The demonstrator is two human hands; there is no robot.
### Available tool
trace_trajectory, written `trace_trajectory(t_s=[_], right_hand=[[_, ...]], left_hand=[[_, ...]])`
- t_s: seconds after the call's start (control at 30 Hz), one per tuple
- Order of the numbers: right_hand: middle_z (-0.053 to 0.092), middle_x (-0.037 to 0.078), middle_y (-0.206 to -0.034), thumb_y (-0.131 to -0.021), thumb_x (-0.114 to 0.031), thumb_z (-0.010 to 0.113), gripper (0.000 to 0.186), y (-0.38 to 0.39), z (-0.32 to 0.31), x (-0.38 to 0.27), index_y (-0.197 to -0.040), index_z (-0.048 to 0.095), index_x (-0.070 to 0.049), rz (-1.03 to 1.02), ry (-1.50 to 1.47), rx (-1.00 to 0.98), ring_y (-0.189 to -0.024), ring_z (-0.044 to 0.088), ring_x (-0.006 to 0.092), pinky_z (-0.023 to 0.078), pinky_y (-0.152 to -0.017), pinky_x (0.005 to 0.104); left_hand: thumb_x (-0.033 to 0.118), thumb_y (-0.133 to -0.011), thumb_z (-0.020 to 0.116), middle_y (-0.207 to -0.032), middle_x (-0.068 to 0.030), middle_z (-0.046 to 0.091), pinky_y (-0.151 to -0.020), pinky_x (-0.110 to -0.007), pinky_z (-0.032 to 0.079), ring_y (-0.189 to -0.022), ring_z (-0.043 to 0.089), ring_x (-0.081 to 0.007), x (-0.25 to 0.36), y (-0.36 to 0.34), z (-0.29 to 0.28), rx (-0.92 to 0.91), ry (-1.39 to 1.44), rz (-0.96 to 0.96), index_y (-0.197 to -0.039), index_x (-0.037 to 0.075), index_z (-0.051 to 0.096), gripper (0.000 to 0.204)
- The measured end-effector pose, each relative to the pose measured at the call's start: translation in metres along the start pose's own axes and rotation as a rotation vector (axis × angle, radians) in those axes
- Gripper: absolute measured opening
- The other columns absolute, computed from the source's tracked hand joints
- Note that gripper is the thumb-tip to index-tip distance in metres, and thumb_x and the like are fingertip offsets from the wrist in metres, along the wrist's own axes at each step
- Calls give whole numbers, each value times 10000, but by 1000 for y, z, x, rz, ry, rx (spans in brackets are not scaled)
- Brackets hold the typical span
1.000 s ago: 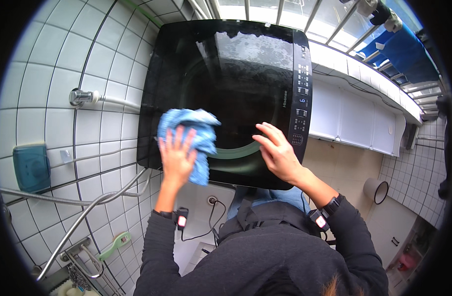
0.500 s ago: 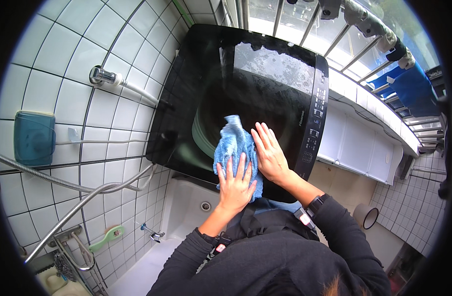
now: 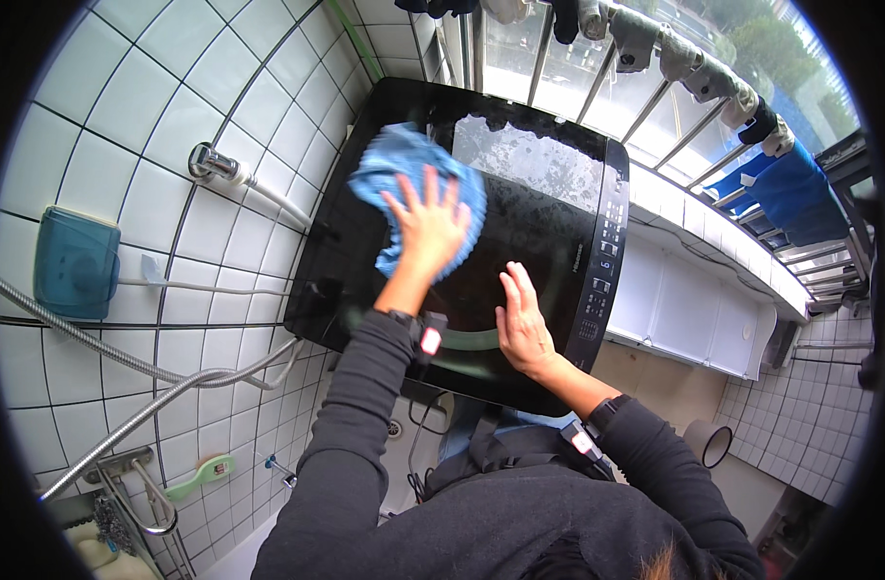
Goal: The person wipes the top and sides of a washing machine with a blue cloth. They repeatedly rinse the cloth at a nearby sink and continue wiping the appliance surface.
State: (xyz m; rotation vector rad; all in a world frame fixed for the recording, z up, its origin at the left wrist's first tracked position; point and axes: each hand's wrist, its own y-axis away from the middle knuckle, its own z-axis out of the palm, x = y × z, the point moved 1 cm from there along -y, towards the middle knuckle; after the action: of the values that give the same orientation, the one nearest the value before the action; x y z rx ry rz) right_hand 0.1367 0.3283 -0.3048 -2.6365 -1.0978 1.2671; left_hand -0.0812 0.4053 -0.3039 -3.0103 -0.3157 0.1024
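A bunched blue cloth (image 3: 375,169) lies spread on the black glass lid of a top-loading washing machine (image 3: 549,251), toward its far left. My left hand (image 3: 431,227) rests flat on the cloth with its fingers spread, slightly blurred. Over the near right part of the lid, my right hand (image 3: 526,324) is held stretched out and holds nothing. Whether it touches the glass I cannot tell. The machine's control panel (image 3: 602,261) runs down its right edge, beside that hand. Droplets or smears mark the far part of the lid.
A tap with a white hose (image 3: 220,166) and a teal box (image 3: 77,261) are on the tiled wall at left. Metal hoses (image 3: 124,358) cross below them. Window bars (image 3: 645,111) with small laundry stand beyond the machine. A white trough (image 3: 694,300) lies to its right.
My left hand has slid the blue cloth away and to the left across the lid, and the cloth has spread wider. My right hand stays near the same spot, now apart from the cloth.
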Motion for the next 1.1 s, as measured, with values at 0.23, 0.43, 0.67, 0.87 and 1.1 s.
trace_trajectory(t_s=[0.23,0.43,0.67,0.87,1.1], right_hand=[[205,301,-1580,-944,-72,540,612,6,-7,8,-1494,296,38,76,-223,143,-1450,272,471,256,-1190,464],[415,293,-1468,-887,-63,594,505,-1,-1,-3,-1359,497,86,-40,143,-64,-1419,346,443,297,-1186,474],[406,300,-1465,-883,-130,599,539,-1,4,-3,-1365,484,83,-72,297,-119,-1410,339,450,266,-1186,518],[433,296,-1431,-870,-131,610,534,0,3,-3,-1348,493,77,-72,284,-92,-1394,355,438,268,-1185,508],[543,179,-1230,-801,-67,648,450,2,-2,-6,-1235,569,21,-129,207,-102,-1171,515,344,423,-1035,415]], left_hand=[[442,-873,634,-1588,-139,333,-1097,-760,121,-1483,186,-473,36,187,-40,-73,356,431,-1436,282,536,594],[598,-891,583,-1621,-185,222,-1122,-735,46,-1479,75,-527,-49,185,-46,-193,263,117,-1468,287,502,660],[581,-971,434,-1613,-204,237,-1015,-829,101,-1408,191,-601,-88,-18,10,51,-15,-349,-1543,309,357,638],[512,-958,492,-1586,-185,318,-1076,-788,111,-1429,243,-548,55,-42,22,205,222,275,-1485,298,460,570],[523,-922,572,-1586,-55,360,-1128,-710,139,-1448,253,-467,11,3,-1,46,337,626,-1457,398,485,556]])
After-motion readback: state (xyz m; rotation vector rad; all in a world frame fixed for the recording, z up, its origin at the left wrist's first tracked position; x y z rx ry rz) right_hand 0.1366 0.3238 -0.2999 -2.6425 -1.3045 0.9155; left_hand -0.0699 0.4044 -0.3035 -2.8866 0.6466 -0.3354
